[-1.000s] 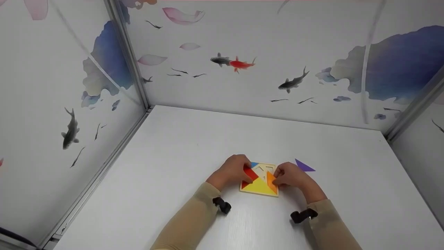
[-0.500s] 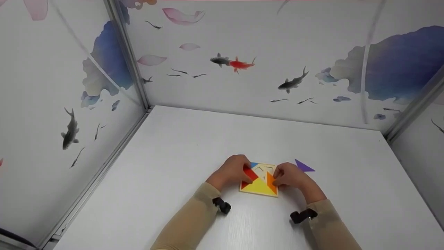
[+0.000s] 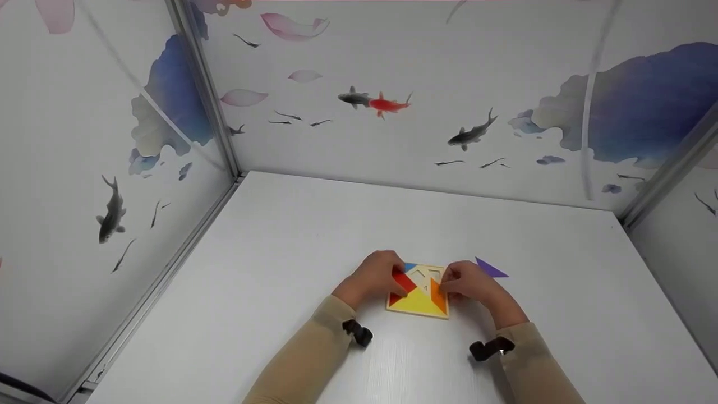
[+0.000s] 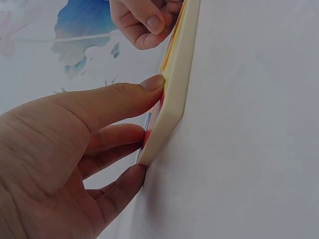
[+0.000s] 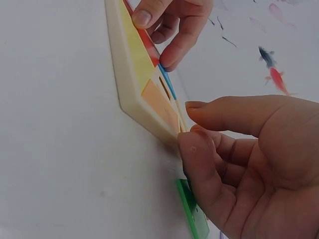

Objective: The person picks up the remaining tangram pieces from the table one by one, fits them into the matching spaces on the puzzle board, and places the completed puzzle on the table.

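A tangram board (image 3: 418,313) lies on the white table, with yellow, red, blue and orange pieces in its frame. My left hand (image 3: 379,274) grips the board's left side; in the left wrist view its thumb presses the top near the red piece (image 3: 405,281) and its fingers meet the edge. The orange piece (image 5: 162,105) lies in the right part of the board. Beside it is my right hand (image 5: 249,154), its index fingertip at the board's edge and its thumb raised apart, with nothing seen between them. Outlined recesses show at the board's upper right.
A purple triangle (image 3: 491,267) lies on the table just beyond the right hand. Under that hand, a green piece (image 5: 193,209) shows in the right wrist view; the head view hides it. Printed walls (image 3: 404,151) border the table (image 3: 314,224).
My right fingertips have drawn back slightly from the orange piece, and more of its face shows. The left hand keeps its place on the board.
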### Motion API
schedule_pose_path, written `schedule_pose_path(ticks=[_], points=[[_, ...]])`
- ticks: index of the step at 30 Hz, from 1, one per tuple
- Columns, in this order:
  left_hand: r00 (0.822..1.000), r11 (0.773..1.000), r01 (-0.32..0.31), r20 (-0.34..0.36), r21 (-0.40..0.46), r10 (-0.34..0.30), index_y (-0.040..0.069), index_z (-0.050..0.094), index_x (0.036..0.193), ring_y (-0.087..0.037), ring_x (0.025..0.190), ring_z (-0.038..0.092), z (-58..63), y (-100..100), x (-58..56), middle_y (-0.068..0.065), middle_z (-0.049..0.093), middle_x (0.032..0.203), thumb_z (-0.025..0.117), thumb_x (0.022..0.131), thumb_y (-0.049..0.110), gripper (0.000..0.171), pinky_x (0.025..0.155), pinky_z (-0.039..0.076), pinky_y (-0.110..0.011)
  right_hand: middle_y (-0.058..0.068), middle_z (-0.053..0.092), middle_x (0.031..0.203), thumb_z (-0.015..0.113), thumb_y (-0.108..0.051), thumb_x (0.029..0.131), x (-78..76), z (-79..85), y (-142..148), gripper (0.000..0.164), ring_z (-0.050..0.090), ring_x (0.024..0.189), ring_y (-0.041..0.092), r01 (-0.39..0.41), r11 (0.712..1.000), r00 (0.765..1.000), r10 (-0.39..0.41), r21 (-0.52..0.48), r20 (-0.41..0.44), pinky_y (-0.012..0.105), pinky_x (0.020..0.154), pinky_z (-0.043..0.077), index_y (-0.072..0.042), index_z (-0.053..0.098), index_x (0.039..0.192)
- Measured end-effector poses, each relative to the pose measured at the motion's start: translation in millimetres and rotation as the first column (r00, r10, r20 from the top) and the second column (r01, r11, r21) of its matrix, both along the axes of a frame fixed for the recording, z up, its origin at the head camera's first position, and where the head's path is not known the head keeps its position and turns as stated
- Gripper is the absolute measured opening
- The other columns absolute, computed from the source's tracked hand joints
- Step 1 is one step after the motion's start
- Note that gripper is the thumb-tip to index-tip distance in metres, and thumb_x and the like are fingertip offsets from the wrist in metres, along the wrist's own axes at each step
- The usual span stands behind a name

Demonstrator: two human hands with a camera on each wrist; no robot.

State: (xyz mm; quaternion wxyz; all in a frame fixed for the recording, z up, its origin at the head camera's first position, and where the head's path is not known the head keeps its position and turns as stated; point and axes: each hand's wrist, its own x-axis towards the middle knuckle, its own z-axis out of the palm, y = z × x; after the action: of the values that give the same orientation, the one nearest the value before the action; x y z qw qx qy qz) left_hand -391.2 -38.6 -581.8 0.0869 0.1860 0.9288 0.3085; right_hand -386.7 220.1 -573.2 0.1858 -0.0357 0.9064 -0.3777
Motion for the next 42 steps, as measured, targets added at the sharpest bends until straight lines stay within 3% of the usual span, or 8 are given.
schedule_pose_path(ticks=[7,13,22,29,42], points=[[1.0,1.0,-0.015,0.007,-0.005,0.015,0.015,0.077,0.122,-0.014,0.104,0.057,-0.1,1,0.0,0.005,0.068,0.114,0.094,0.081,0.032,0.048,0.1,0.053,-0.03,0.008,0.066,0.091,0.077,-0.022,0.098,-1.2,4.5,2,0.017,0.062,0.074,0.02,0.077,0.995,0.997,-0.078,-0.058,-0.011,0.026,0.069,0.057,-0.009,0.068,0.104],[1.0,1.0,-0.017,-0.004,-0.013,0.017,0.014,0.077,0.123,-0.015,0.105,0.057,2.1,1,2.5,0.004,0.068,0.116,0.093,0.081,0.032,0.048,0.102,0.053,-0.031,0.007,0.063,0.087,0.075,-0.018,0.098,-3.2,5.2,6,0.014,0.06,0.072,0.019,0.092,0.993,0.994,-0.095,-0.075,-0.044,0.025,0.066,0.055,-0.008,0.066,0.103],[1.0,1.0,-0.012,-0.008,0.009,0.012,0.014,0.077,0.121,-0.016,0.103,0.057,1.3,0,3.0,0.003,0.068,0.115,0.094,0.08,0.031,0.048,0.1,0.053,-0.032,0.008,0.062,0.092,0.075,-0.019,0.098,-4.5,5.7,8,0.015,0.06,0.077,0.021,0.093,0.996,0.994,-0.093,-0.016,-0.06,0.026,0.069,0.054,-0.008,0.067,0.104],[1.0,1.0,-0.001,-0.018,-0.001,0.001,0.014,0.077,0.119,-0.015,0.102,0.057,-1.0,0,1.4,0.004,0.068,0.113,0.093,0.081,0.033,0.045,0.097,0.053,-0.03,0.008,0.062,0.091,0.077,-0.019,0.096,-5.0,4.1,10,0.015,0.058,0.076,0.02,0.082,0.996,0.989,-0.077,0.042,-0.126,0.026,0.066,0.052,-0.009,0.068,0.102],[1.0,1.0,0.004,-0.022,0.008,-0.004,0.015,0.077,0.118,-0.015,0.102,0.056,-1.3,-1,1.1,0.005,0.067,0.111,0.093,0.081,0.033,0.045,0.096,0.053,-0.03,0.009,0.063,0.092,0.078,-0.019,0.096,-4.8,7.1,11,0.014,0.059,0.08,0.022,0.104,0.989,0.99,-0.094,0.102,-0.105,0.027,0.068,0.052,-0.01,0.069,0.101]])
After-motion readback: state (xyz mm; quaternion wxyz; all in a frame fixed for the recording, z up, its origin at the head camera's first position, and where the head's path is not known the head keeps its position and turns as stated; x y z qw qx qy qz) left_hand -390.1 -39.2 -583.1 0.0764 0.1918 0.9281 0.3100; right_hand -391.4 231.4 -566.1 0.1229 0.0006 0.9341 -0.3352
